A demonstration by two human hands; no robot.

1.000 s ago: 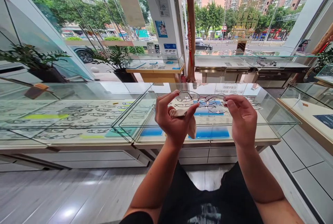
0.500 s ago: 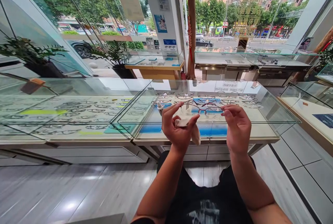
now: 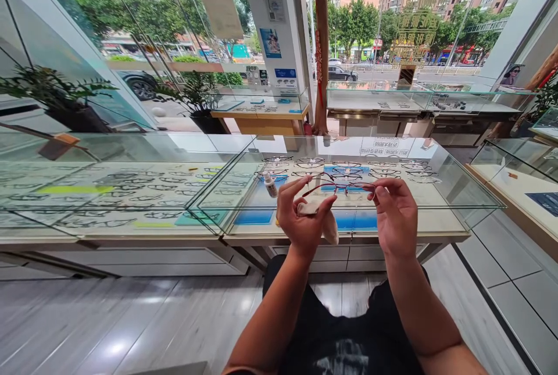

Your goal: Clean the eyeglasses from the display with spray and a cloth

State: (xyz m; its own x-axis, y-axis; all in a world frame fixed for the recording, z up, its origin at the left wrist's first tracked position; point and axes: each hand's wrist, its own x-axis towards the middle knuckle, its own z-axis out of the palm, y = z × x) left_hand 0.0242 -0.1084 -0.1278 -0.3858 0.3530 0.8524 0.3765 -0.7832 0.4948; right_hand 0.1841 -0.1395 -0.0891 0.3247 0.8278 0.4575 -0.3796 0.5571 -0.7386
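Over the glass counter I hold a pair of thin red-framed eyeglasses (image 3: 341,185). My right hand (image 3: 396,218) pinches the right end of the frame between thumb and fingers. Curled fingers of my left hand (image 3: 300,221) keep a pale cloth (image 3: 330,231) against the palm, and part of it hangs below the thumb. The left thumb and index finger are spread apart beside the left end of the glasses; whether they touch the frame I cannot tell. A small white bottle (image 3: 270,185) stands just left of my left hand.
Beneath my hands is a glass display case (image 3: 449,189) with rows of eyeglasses and blue panels. Another glass case (image 3: 131,189) with more frames adjoins it on the left. Further cases and a wooden post (image 3: 321,49) stand near the windows. Potted plants (image 3: 196,96) are at the left.
The eyeglasses have tilted and dropped slightly between my hands. My left hand has shifted a little right, showing more of the bottle. The cloth stays in the left palm.
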